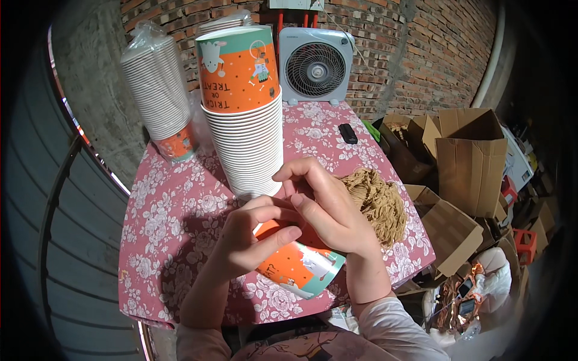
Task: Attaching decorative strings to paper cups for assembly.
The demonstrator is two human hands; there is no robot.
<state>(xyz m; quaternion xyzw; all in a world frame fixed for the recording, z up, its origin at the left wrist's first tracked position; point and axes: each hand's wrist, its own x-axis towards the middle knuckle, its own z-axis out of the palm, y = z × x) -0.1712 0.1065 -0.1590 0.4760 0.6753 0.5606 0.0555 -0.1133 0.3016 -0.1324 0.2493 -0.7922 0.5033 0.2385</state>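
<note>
Close to me, an orange paper cup (289, 269) with a green band lies tilted under my hands. My left hand (250, 234) is closed on its upper end, the thumb stretched along the side. My right hand (331, 207) bends over the same end with its fingertips curled towards the thumb; whatever they pinch is hidden. Just beyond my hands rises a tall stack of nested paper cups (244, 144), upside down, white rims showing below the printed top one. Beside my right wrist is a heap of tan cords (379, 207).
A pink floral cloth (162, 240) covers the table. Plastic-wrapped cup stacks (156, 84) stand at the far left. A grey box fan (316, 66) sits at the back, a small black object (347, 133) nearer. Cardboard boxes (469, 162) crowd the right side.
</note>
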